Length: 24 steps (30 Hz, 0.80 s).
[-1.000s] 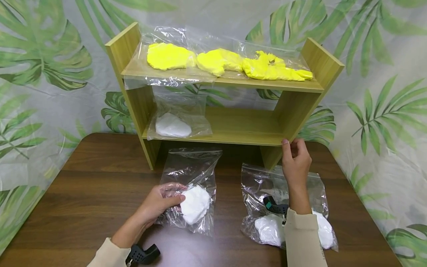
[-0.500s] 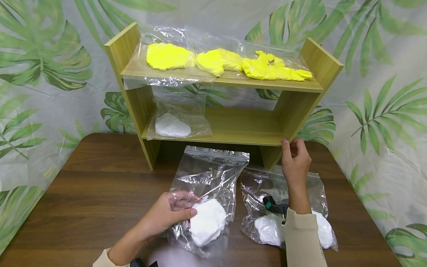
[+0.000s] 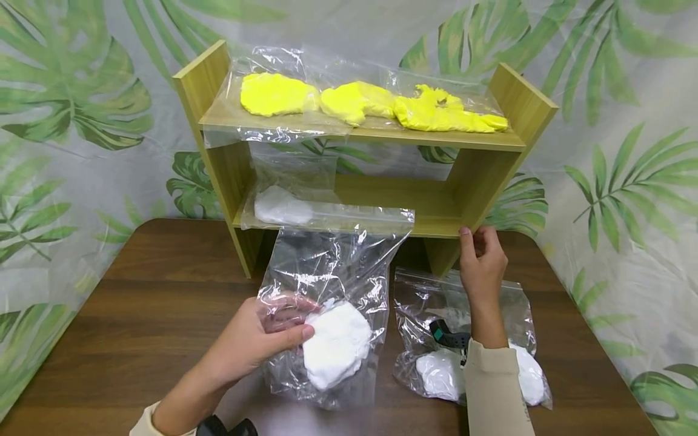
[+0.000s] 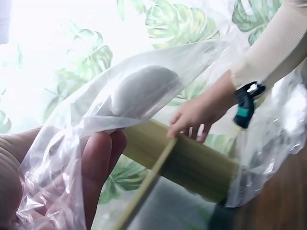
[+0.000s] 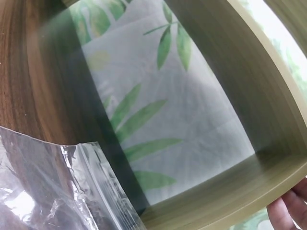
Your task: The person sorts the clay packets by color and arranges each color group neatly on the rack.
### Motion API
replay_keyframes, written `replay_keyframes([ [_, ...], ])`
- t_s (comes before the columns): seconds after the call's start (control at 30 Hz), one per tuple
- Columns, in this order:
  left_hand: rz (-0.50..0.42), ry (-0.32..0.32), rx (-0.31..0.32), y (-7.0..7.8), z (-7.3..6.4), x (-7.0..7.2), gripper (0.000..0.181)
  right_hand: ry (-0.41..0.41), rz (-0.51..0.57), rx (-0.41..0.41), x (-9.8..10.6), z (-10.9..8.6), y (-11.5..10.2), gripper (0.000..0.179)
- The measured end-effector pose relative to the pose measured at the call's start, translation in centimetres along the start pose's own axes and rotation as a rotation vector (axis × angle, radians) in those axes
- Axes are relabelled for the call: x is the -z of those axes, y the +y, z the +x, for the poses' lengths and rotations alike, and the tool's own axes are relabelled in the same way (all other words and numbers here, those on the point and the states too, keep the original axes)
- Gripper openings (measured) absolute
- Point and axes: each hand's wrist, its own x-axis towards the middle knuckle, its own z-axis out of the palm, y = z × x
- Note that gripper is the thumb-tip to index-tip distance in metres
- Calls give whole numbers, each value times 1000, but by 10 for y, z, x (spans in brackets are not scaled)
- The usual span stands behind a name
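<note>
My left hand (image 3: pixel 272 330) pinches a clear zip bag (image 3: pixel 327 260) with a white lump (image 3: pixel 337 345) inside, lifted in front of the shelf. The bag's zip end reaches up across the middle board's front edge. In the left wrist view the lump (image 4: pixel 144 91) shows through the plastic beyond the fingertips (image 4: pixel 96 153). My right hand (image 3: pixel 484 266) holds the right side of the wooden shelf (image 3: pixel 491 175) by its front edge, near the middle board. Only that hand's fingertips (image 5: pixel 283 213) show at the corner of the right wrist view.
Several bags with yellow lumps (image 3: pixel 280 94) lie along the top board. One bagged white lump (image 3: pixel 280 206) sits at the left of the middle board. On the brown table (image 3: pixel 163 290), bagged white lumps (image 3: pixel 440 374) lie under the right forearm. A leaf-print cloth (image 3: pixel 616 200) hangs behind.
My left hand has first carried the bag right and nearer, then raised it towards the shelf, its zip end now over the middle board's edge. My right hand has stayed on the shelf's side.
</note>
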Motion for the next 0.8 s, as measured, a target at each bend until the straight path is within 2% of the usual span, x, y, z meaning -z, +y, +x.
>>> replay_keyframes([
  [0.17, 57, 25, -5, 18, 25, 10, 30, -11, -5, -5, 2, 0, 0, 35],
  [0.4, 127, 130, 26, 35, 72, 26, 34, -16, -27, 7, 2, 0, 1, 34],
  [0.67, 79, 206, 23, 46, 118, 46, 38, -10, -14, 7, 2, 1, -1, 32],
  [0.8, 97, 239, 7, 54, 140, 55, 38, -6, -15, 6, 2, 1, 0, 30],
])
